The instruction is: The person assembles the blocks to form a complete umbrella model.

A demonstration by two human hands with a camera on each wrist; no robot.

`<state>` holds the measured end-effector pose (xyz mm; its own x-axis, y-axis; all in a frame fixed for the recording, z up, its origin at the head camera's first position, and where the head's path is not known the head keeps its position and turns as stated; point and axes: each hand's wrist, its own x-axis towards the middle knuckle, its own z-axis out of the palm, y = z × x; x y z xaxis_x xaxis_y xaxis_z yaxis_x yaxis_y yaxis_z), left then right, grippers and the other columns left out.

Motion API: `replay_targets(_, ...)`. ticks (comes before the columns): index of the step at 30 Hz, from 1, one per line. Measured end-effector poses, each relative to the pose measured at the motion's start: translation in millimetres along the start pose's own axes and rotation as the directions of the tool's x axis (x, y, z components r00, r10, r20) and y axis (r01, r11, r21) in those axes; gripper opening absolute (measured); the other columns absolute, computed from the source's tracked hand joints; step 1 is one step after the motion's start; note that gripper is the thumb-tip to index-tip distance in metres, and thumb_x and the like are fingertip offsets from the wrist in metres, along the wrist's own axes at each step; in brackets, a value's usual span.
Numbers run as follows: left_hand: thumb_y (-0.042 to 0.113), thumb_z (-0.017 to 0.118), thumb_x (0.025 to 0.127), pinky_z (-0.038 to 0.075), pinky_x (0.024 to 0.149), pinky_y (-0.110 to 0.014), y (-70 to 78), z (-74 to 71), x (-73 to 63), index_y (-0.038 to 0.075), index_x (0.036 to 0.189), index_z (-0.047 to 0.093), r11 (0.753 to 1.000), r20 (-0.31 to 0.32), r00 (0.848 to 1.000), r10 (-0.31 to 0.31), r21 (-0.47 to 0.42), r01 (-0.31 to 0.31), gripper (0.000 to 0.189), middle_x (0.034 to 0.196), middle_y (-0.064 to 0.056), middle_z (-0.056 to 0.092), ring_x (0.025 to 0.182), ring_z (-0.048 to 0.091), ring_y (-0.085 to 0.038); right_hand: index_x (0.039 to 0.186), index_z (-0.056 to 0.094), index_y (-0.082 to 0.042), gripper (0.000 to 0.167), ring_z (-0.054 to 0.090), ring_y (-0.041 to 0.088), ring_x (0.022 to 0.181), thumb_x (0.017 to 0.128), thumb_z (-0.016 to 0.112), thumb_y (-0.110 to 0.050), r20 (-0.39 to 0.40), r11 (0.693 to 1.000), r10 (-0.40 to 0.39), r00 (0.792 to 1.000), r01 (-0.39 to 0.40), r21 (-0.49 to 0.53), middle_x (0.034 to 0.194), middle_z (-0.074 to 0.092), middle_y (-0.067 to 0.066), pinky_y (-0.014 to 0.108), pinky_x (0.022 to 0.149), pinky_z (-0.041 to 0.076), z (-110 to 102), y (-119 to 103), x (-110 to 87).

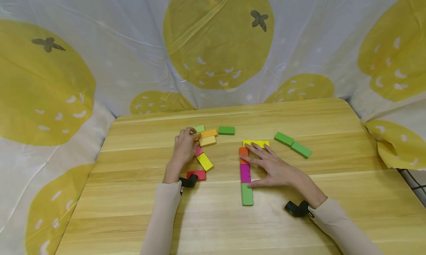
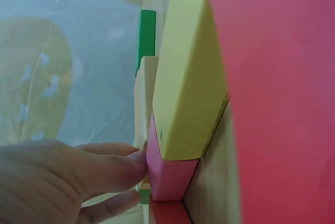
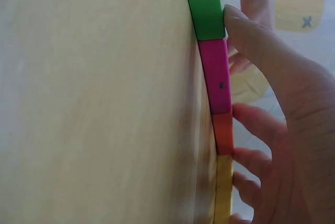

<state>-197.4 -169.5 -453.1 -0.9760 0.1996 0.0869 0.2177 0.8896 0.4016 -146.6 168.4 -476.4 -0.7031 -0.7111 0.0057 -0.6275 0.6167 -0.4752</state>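
My left hand [image 1: 185, 147] is at the left group of coloured blocks, its fingers bent beside an orange-yellow block [image 1: 209, 133] and a cream block [image 1: 208, 141]. In the left wrist view its thumb lies by a pink block [image 2: 175, 177]; whether it pinches anything is hidden. My right hand [image 1: 274, 170] spreads its fingers over a connected line of blocks. Its fingertips rest on the yellow block [image 1: 247, 142] and the orange block [image 1: 244, 159], while the thumb touches the green block [image 1: 247, 196]. Between orange and green lies a magenta block [image 1: 245, 173].
Near my left wrist lie a yellow block [image 1: 204, 162] and a red block [image 1: 201, 174]. A light green block [image 1: 199, 128] and a dark green block [image 1: 226, 131] are farther back. Two green blocks [image 1: 301, 150] lie end to end at right. A patterned cloth [image 1: 213, 96] hangs behind the wooden table [image 1: 133, 207].
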Motion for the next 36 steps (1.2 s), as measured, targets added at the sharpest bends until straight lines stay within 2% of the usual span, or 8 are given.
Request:
replay_targets(4,0.002,0.073,0.093,0.044,0.093,-0.052,0.8,-0.6,0.2,0.003,0.12,0.077,1.0,-0.017,1.0,0.008,0.012,-0.008,0.027,0.131,-0.018,0.064,0.123,0.056,-0.038,0.161,0.04,-0.027,0.093,0.012,0.041,0.161,0.084,0.073,-0.069,0.002,1.0,0.002,1.0,-0.002,0.002,0.174,0.017,0.012,0.071,0.125,0.006,1,0,1.0)
replay_targets(7,0.001,0.074,0.092,0.042,0.1,-0.054,0.5,-0.6,0.0,0.002,0.118,0.078,1.0,-0.017,1.0,-0.01,-0.006,0.01,0.026,0.128,-0.017,0.065,0.125,0.057,-0.037,0.161,0.04,-0.027,0.094,0.012,0.041,0.161,0.084,0.074,-0.068,0.006,1.0,0.0,1.0,0.0,0.008,0.174,0.017,0.012,0.07,0.126,0.005,0,0,1.1)
replay_targets(11,0.002,0.077,0.09,0.04,0.1,-0.054,-1.4,1.4,0.0,0.002,0.122,0.075,0.994,-0.025,0.998,-0.055,-0.098,0.053,0.032,0.128,-0.017,0.067,0.124,0.061,-0.037,0.161,0.04,-0.026,0.093,0.012,0.041,0.161,0.084,0.074,-0.068,0.006,1.0,-0.004,1.0,0.004,0.012,0.174,0.017,0.012,0.071,0.125,0.006,0,-1,1.0)
replay_targets(18,0.006,0.079,0.09,0.039,0.099,-0.052,-10.5,10.3,0.9,0.002,0.128,0.072,0.961,-0.026,0.992,-0.12,-0.255,0.109,0.039,0.129,-0.018,0.068,0.122,0.059,-0.038,0.161,0.039,-0.028,0.094,0.011,0.039,0.162,0.085,0.071,-0.071,0.012,1.0,-0.003,1.0,0.003,0.018,0.175,0.015,0.011,0.07,0.126,0.005,2,1,1.5)
replay_targets(25,0.004,0.081,0.088,0.037,0.092,-0.049,-12.0,10.1,1.5,0.001,0.119,0.077,0.955,-0.148,0.985,-0.086,-0.293,0.04,0.032,0.12,-0.016,0.073,0.111,0.061,-0.037,0.162,0.037,-0.03,0.094,0.01,0.038,0.162,0.084,0.07,-0.073,0.02,1.0,0.005,1.0,-0.006,0.02,0.175,0.014,0.009,0.069,0.126,0.004,0,1,1.1)
replay_targets(28,0.003,0.081,0.088,0.038,0.097,-0.051,-7.2,4.8,1.4,0.0,0.118,0.077,0.947,-0.19,0.98,-0.058,-0.322,-0.007,0.031,0.12,-0.016,0.074,0.112,0.061,-0.037,0.162,0.037,-0.03,0.094,0.01,0.039,0.162,0.085,0.07,-0.072,0.017,1.0,0.004,1.0,-0.004,0.015,0.175,0.014,0.009,0.069,0.126,0.005,0,0,1.3)
replay_targets(32,0.003,0.081,0.087,0.038,0.105,-0.056,8.1,-0.6,0.4,-0.001,0.118,0.077,0.933,-0.194,0.981,-0.003,-0.353,-0.067,0.031,0.12,-0.017,0.074,0.117,0.062,-0.038,0.161,0.038,-0.029,0.094,0.011,0.039,0.162,0.085,0.072,-0.07,0.013,1.0,0.002,1.0,-0.003,0.017,0.175,0.015,0.01,0.07,0.126,0.005,-1,0,0.7)
replay_targets(36,0.004,0.082,0.086,0.041,0.103,-0.054,30.4,3.1,-1.6,0.001,0.117,0.078,0.933,-0.182,0.982,0.045,-0.343,-0.107,0.031,0.118,-0.015,0.075,0.116,0.064,-0.036,0.161,0.038,-0.028,0.094,0.011,0.039,0.162,0.084,0.072,-0.07,0.016,1.0,0.006,1.0,-0.007,0.018,0.175,0.015,0.01,0.07,0.126,0.005,-1,0,0.5)
